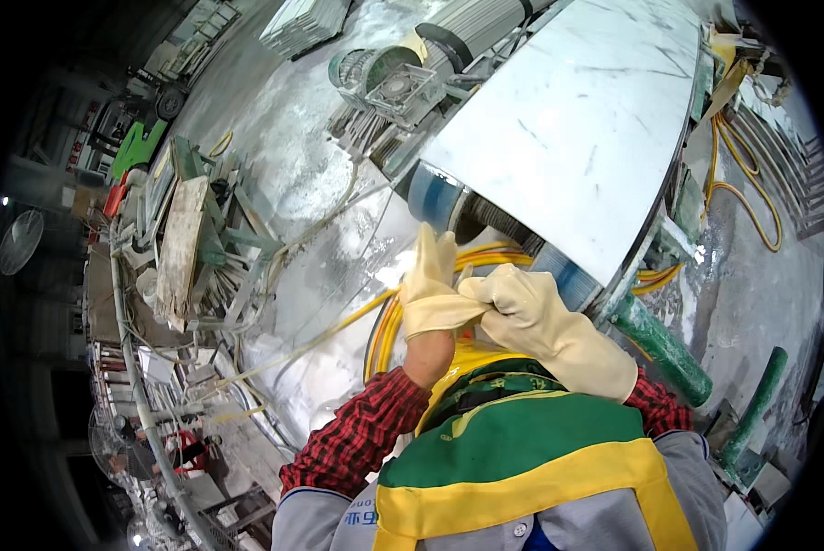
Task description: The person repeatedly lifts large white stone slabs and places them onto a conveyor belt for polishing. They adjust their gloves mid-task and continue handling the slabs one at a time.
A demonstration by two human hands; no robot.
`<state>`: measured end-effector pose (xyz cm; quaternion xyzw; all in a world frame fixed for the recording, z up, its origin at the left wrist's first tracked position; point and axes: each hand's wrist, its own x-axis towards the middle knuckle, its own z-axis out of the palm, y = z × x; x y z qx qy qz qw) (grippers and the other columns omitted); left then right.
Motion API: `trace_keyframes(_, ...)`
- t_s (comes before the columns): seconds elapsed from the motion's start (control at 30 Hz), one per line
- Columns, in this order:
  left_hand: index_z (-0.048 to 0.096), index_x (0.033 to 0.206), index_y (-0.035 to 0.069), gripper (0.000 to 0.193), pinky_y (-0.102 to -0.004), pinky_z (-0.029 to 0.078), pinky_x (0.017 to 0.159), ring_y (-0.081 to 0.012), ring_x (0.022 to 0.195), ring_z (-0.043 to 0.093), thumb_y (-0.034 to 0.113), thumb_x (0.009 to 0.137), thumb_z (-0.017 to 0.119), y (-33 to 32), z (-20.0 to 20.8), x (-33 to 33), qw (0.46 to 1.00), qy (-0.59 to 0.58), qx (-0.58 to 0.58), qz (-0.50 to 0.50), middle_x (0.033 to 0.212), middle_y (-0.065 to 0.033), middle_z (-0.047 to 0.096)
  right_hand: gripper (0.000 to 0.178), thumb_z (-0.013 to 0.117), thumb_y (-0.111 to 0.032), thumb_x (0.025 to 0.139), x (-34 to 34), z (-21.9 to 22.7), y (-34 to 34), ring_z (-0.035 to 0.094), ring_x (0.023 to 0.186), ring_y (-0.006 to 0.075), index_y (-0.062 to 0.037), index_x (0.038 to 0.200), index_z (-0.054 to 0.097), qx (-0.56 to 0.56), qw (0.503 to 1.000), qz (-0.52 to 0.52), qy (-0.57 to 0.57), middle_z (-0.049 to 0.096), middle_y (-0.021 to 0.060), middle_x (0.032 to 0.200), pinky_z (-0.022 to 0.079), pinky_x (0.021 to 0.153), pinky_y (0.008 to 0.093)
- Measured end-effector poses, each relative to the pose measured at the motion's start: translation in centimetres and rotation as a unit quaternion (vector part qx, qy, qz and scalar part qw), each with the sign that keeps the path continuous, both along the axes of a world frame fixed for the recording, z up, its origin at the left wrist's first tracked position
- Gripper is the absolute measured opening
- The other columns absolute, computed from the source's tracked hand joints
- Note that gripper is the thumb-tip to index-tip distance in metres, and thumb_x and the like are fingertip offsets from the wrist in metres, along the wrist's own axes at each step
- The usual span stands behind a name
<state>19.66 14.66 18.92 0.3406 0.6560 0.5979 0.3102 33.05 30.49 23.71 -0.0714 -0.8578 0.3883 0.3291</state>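
Note:
Both of my hands wear cream rubber gloves and meet in front of my green and yellow apron (531,436). My left hand (428,275) points away from me with its fingers stretched out, and it holds nothing. Its glove cuff (440,316) is drawn sideways at the wrist, where some bare skin shows below it. My right hand (527,312) is closed on that cuff from the right side. The right glove (582,354) reaches far up the forearm, over a red and black checked sleeve.
Ahead lies a large white veined slab (577,129) on a machine with blue rollers (433,196). Yellow hoses (389,335) coil beneath my hands. A green pipe (665,354) is at right; scrap boards (182,243) are piled at left.

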Motion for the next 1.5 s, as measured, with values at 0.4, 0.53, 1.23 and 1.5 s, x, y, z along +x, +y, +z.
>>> trace_keyframes(0.4,0.014,0.174,0.004,0.112,-0.0548,0.040,0.125,-0.0406,0.162,0.030,0.016,0.088,0.085,9.7,6.5,-13.5,0.992,0.009,0.122,0.016,0.177,-0.0225,0.014,0.020,0.072,-0.007,0.087,-11.6,1.7,-2.5,0.076,0.085,0.0365,-0.0122,0.107,0.072,-0.021,0.998,-0.040,-0.051,0.076,0.0086,0.099,0.062,0.071,0.0451)
trace_keyframes(0.53,0.026,0.171,-0.001,0.086,-0.0449,0.037,0.127,-0.0356,0.159,0.037,0.022,0.103,0.074,11.0,5.5,-17.0,0.981,0.028,0.171,0.086,0.173,-0.0265,0.032,0.011,0.076,-0.016,0.086,-14.8,3.7,-5.7,0.075,0.071,0.0345,-0.0076,0.091,0.071,0.179,0.980,-0.026,-0.085,0.074,0.0128,0.081,0.056,0.054,0.0495)
trace_keyframes(1.23,0.044,0.160,0.008,0.060,-0.0437,0.037,0.129,-0.0280,0.156,0.042,0.037,0.111,0.063,21.2,6.4,-22.6,0.828,-0.507,0.236,0.035,0.166,-0.0076,0.050,0.024,0.069,-0.035,0.099,-18.2,4.0,-3.9,0.076,0.072,0.0353,-0.0113,0.099,0.073,0.120,0.931,-0.237,-0.251,0.075,0.0126,0.078,0.057,0.057,0.0472)
trace_keyframes(1.5,0.042,0.165,0.005,0.065,-0.0435,0.043,0.122,-0.0302,0.150,0.051,0.042,0.113,0.058,20.9,8.8,-22.2,0.975,-0.018,0.220,0.009,0.163,-0.0184,0.052,0.022,0.072,-0.029,0.096,-18.2,5.1,-6.2,0.071,0.056,0.0304,-0.0123,0.082,0.075,0.198,0.956,-0.149,-0.156,0.070,0.0106,0.065,0.053,0.047,0.0449)
